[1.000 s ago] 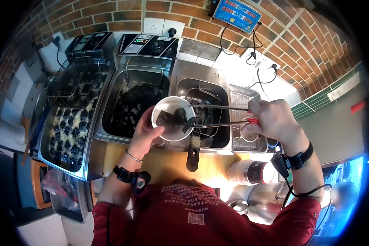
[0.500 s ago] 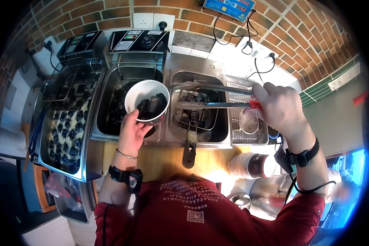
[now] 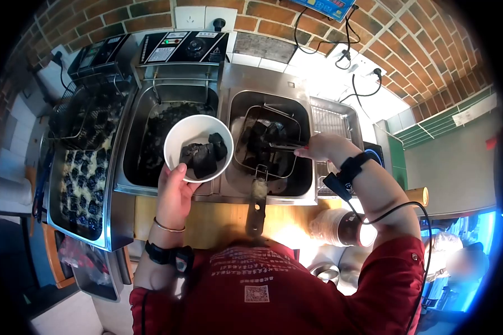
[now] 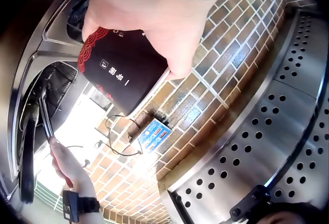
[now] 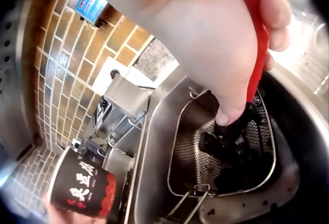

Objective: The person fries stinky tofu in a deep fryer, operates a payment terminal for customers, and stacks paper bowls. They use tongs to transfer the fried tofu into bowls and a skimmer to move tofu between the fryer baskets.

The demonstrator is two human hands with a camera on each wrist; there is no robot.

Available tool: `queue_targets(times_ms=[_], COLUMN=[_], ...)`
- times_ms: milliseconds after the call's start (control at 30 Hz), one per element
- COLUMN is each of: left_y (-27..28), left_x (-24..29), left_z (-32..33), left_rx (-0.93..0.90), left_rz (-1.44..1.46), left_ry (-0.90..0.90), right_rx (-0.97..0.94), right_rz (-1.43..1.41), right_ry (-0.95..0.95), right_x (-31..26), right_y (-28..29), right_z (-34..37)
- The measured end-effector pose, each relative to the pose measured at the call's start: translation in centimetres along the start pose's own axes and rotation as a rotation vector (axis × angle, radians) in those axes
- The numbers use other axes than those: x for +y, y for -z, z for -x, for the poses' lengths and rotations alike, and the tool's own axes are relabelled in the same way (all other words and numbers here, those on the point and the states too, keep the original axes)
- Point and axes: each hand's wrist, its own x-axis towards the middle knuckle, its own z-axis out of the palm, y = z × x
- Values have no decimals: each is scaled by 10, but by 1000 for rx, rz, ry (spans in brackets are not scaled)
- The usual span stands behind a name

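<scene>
My left hand point(image 3: 175, 192) holds a paper cup point(image 3: 183, 134) tilted toward me, thumb at the rim and fingers beneath. Several black fried chunks point(image 3: 200, 160) lie inside; its dark printed outside, with white lettering and a red pattern, shows in the wrist views. In my right hand point(image 3: 328, 149) are metal tongs point(image 3: 285, 147) with red grips point(image 5: 258, 39), reaching down into a wire fry basket point(image 5: 186, 158). The tong tips are among black chunks point(image 3: 262, 139) in that basket. The basket sits in the right-hand fryer well, its dark handle point(image 3: 256, 215) pointing toward me.
Left of the basket is a fryer well point(image 3: 129, 159) with dark pieces in it, then a tray point(image 3: 110, 215) of black cubes. A wire rack point(image 3: 338, 120) stands to the right. Stacked cups point(image 3: 332, 226) lie on the wooden counter point(image 3: 221, 215) near me.
The cup has moved left, away from above the basket. My right hand has gone from holding the tongs at the cup to lowering them into the basket.
</scene>
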Motion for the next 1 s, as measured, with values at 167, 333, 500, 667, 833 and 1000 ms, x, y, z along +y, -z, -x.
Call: queue_targets(times_ms=[167,333,500,667,833,1000], left_y=[-2,-5,0,9,-4,-3], left_x=[-2,-6,1,-3,-5,-6], left_z=[5,4,-5,-28,-32,-26], left_rx=[-23,-11,46,78,8,-76], left_rz=[-23,-19,-46,-96,-189,-218], left_ry=[-5,-23,-70,-57,-6,-9], right_rx=[106,307,385,712,820,668], right_rz=[113,258,114,113,227,221], right_ry=[75,155,87,133,311,367], right_x=[-8,-21,4,30,9,-2], right_y=[-16,-42,-30,-8,13,46], right_z=[-16,-23,24,104,150,178])
